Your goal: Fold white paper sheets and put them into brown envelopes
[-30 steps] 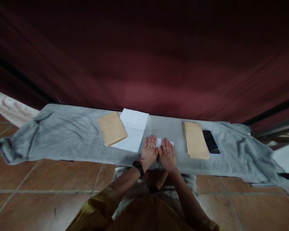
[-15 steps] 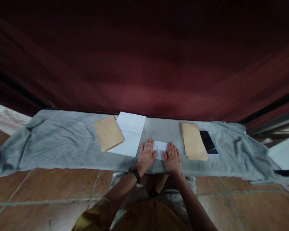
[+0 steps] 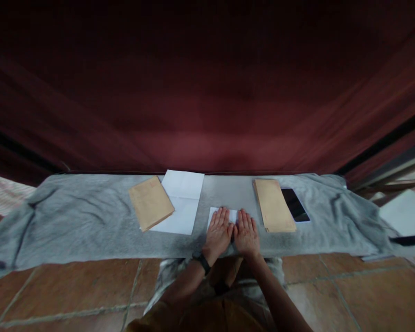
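A small folded sheet of white paper (image 3: pixel 233 216) lies on the grey cloth, mostly covered by my hands. My left hand (image 3: pixel 220 232) rests flat on it with the fingers stretched out, a dark band around the wrist. Beside it, my right hand (image 3: pixel 246 233) also lies flat, fingers extended, at the paper's right side. The thumbs nearly meet between the hands. To the left, a larger white sheet (image 3: pixel 184 213) with a crease across it sits partly under a stack of brown envelopes (image 3: pixel 151 203).
A second stack of brown envelopes (image 3: pixel 275 205) lies to the right, next to a dark-screened phone (image 3: pixel 295 205). Grey cloth (image 3: pixel 90 221) covers the narrow bench. A dark red panel (image 3: pixel 207 129) rises behind it. White sheets (image 3: pixel 406 216) are at the far right.
My left hand has slid right across the small paper, closer to my right hand. The paper's left top corner now shows beyond the left fingers. The camera view has shifted slightly.
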### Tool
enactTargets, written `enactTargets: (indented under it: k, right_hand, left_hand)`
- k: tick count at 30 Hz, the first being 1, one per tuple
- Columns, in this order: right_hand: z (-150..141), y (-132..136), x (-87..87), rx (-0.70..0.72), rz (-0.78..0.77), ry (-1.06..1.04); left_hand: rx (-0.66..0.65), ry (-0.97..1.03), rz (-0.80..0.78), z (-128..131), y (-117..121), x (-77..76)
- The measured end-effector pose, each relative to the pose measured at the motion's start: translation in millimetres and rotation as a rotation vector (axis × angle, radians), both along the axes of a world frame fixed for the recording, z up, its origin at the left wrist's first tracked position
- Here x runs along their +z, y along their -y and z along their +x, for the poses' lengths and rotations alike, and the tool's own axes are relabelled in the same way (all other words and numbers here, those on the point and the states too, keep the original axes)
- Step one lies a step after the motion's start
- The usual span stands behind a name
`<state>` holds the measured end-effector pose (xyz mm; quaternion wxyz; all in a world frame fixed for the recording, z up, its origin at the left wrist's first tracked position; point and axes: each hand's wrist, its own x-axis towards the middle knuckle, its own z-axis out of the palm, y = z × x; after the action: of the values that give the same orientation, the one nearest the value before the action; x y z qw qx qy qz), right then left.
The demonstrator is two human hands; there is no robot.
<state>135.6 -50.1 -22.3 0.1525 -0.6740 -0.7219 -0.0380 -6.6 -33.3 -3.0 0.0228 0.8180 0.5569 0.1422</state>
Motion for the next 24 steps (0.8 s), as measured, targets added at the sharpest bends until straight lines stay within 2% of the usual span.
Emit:
enactTargets:
  k: [3,11,15,21,24]
  right_hand:
    - [0,0,-1.1,-0.001,0.014,-0.005]
    - [0,-1,-7.4,0.002,0.034,-0.035]
    - [1,0,-8.4,-0.001,0.046,-0.045]
    - [-10,-6,1.8,-0.024,0.065,-0.061]
    - [-25,-9,9.3,0.084,0.025,-0.066]
  left_hand:
    - [0.011,-0.006,-0.015,2,-5,-2.9]
    - [0.126,-0.066,0.016,-25,-2,-3.9]
    - [0.175,-0.072,0.018,-30,2,-4.4]
    - [0.172,-0.076,0.019,-29,2,-3.2]
    - [0.170,-0.086,0.012,-30,1,-3.4]
